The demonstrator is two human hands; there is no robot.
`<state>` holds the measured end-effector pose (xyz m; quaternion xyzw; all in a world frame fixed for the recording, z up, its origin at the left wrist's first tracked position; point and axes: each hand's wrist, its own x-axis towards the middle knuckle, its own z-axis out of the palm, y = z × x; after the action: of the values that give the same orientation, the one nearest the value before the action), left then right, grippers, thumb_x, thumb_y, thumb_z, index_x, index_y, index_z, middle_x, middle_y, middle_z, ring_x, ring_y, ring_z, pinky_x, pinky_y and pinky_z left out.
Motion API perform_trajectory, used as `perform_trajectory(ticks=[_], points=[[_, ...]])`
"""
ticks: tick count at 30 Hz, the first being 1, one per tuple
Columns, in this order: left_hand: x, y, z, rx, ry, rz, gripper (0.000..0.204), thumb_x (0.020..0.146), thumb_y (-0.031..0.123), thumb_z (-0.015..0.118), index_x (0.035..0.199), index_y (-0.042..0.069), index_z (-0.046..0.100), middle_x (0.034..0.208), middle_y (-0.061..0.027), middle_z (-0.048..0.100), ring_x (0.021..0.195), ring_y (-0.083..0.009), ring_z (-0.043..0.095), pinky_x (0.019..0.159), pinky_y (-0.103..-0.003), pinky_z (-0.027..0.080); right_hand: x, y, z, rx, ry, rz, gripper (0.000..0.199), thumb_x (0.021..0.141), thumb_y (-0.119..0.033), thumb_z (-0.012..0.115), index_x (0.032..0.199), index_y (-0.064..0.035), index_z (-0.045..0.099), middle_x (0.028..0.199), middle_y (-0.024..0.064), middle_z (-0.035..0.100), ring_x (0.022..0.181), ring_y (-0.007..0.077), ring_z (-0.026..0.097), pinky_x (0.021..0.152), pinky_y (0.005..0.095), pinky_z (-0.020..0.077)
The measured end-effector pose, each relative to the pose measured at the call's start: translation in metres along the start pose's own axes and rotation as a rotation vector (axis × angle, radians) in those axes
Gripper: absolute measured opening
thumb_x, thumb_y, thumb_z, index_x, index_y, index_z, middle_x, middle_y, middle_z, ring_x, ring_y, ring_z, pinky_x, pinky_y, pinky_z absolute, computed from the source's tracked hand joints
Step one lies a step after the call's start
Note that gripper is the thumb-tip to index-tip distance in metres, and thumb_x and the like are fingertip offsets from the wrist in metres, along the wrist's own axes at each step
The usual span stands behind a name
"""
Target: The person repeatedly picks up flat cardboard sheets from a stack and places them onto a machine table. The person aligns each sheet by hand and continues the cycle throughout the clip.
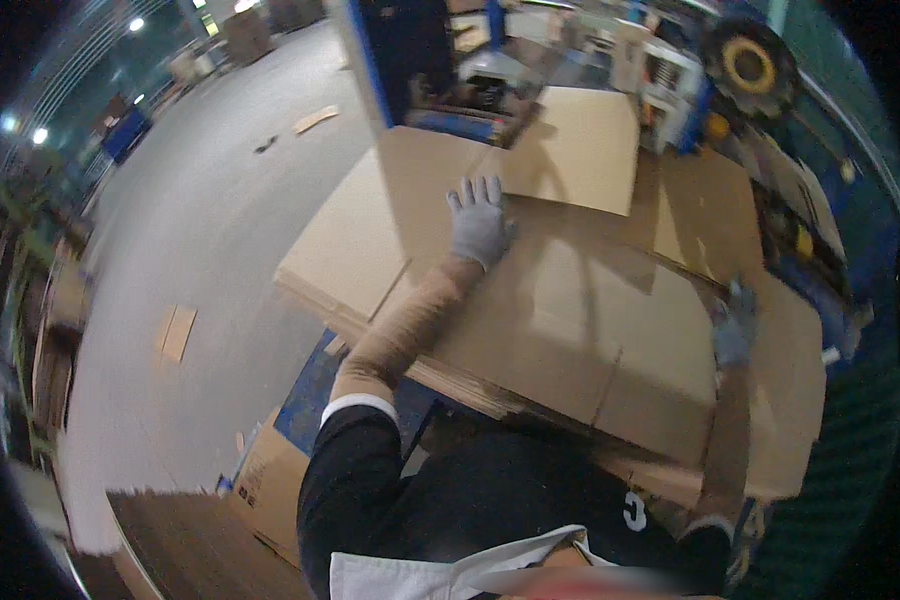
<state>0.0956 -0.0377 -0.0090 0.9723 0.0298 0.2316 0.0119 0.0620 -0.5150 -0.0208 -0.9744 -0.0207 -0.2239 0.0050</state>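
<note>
Left hand [478, 225], grey-gloved, fingers spread flat on the top cardboard sheet [560, 320] of the flat stack near its far edge, pinning it, while right hand [735, 325] grips the sheet's right edge, fingers blurred, closure unclear.

Matt brown corrugated cardboard sheets [560, 310], grey knitted cloth gloves [478, 225], smooth grey concrete floor [210, 220].

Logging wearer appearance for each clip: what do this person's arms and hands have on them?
Both hands wear light grey knit gloves: left hand, right hand. Each forearm is covered by a tan arm sleeve running from the wrist to about the elbow. Above that, short black sleeves with a white edge at the cuff. The right side is blurred.
</note>
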Motion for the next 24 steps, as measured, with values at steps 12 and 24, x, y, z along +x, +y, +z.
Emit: perform_trajectory(ticks=[12, 24], points=[[-0.130, -0.160, -0.042, -0.451, 0.226, -1.020, 0.085, 0.083, 0.043, 0.062, 0.137, -0.015, 0.031, 0.140, -0.0347, 0.036, 0.133, -0.0418, 0.035, 0.111, -0.041, 0.029, -0.258, 0.202, -0.035, -0.148, 0.193, 0.889, 0.049, 0.092, -0.034, 0.053, 0.132, -0.0067, 0.050, 0.141, 0.0150, 0.044, 0.125, 0.0347, 0.045, 0.100, 0.0462, 0.0401], [-0.094, -0.151, -0.120, -1.172, 0.541, -0.620, 0.073, 0.086, 0.027, 0.063, 0.142, -0.007, 0.032, 0.143, -0.0253, 0.039, 0.133, -0.0298, 0.038, 0.108, -0.034, 0.030, -0.200, 0.185, -0.086, -0.402, 0.227, 0.638, 0.047, 0.099, -0.039, 0.039, 0.134, -0.0108, 0.052, 0.142, 0.0086, 0.046, 0.124, 0.0276, 0.048, 0.101, 0.0424, 0.0403]])
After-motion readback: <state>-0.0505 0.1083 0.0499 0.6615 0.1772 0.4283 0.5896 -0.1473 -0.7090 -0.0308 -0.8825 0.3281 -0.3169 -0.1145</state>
